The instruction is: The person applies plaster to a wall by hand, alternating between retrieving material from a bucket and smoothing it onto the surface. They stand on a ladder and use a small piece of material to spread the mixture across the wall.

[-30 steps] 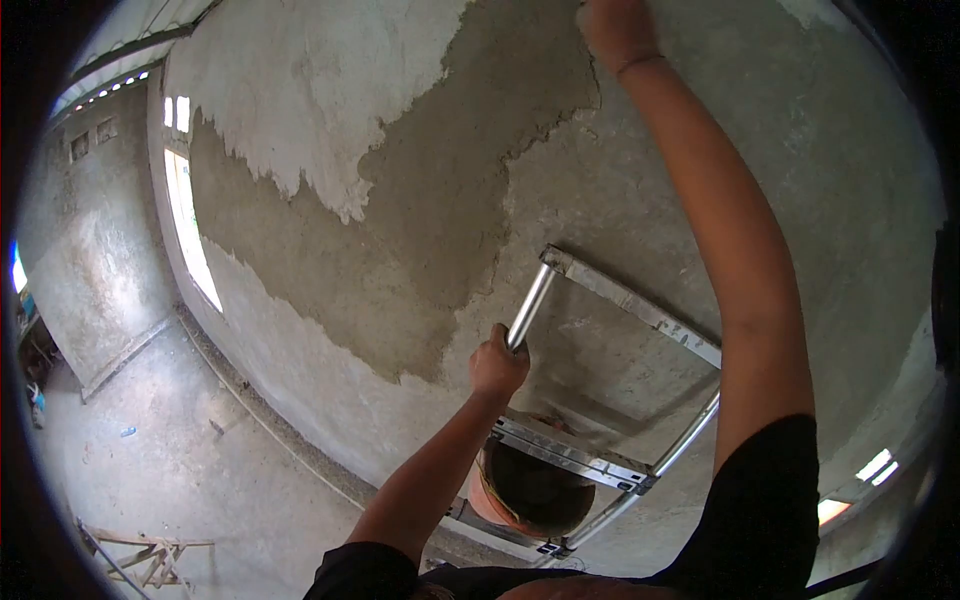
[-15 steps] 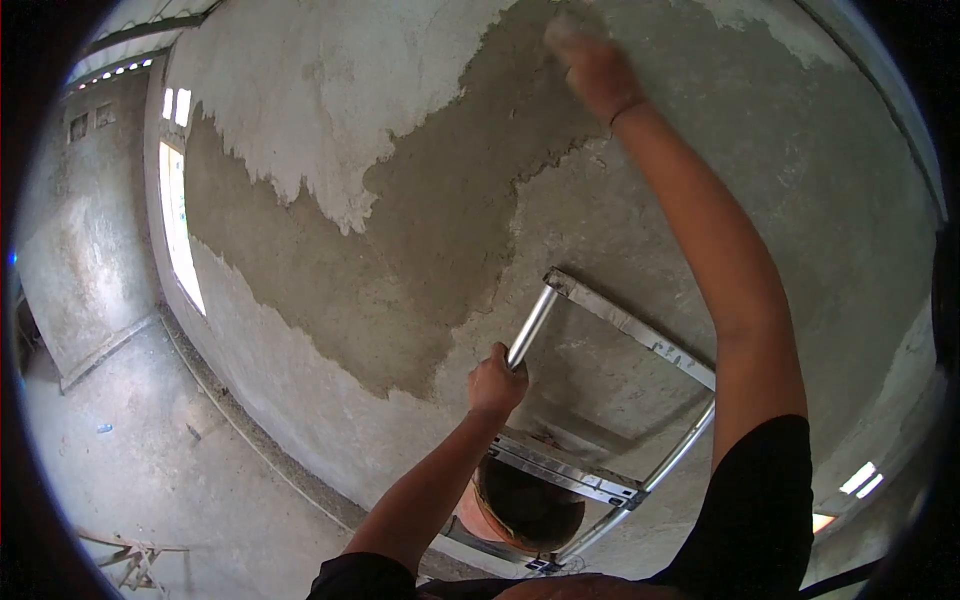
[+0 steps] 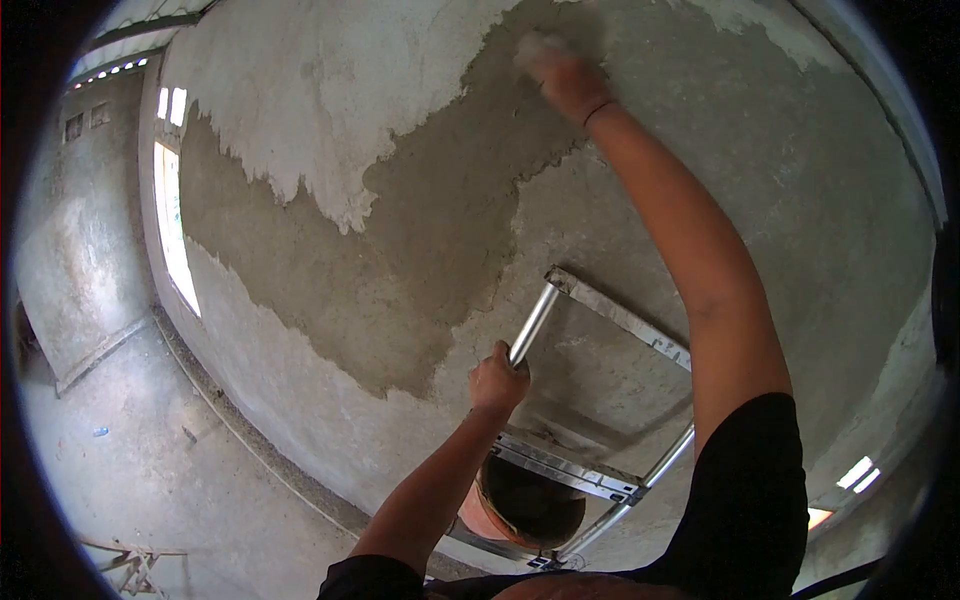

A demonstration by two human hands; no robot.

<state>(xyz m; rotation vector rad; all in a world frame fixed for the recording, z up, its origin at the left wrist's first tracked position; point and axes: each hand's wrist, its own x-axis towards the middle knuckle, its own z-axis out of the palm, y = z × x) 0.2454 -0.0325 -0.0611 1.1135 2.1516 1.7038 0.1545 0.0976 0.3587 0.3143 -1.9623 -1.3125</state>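
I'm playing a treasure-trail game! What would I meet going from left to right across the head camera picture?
Small blue thing → tall bright opening → left hand → right hand → black right sleeve → little bright white patch.

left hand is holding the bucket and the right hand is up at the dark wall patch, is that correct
Not quite: the head view shows the left hand gripping the ladder's silver rail, not the bucket. The right hand is indeed up at the dark wall patch.
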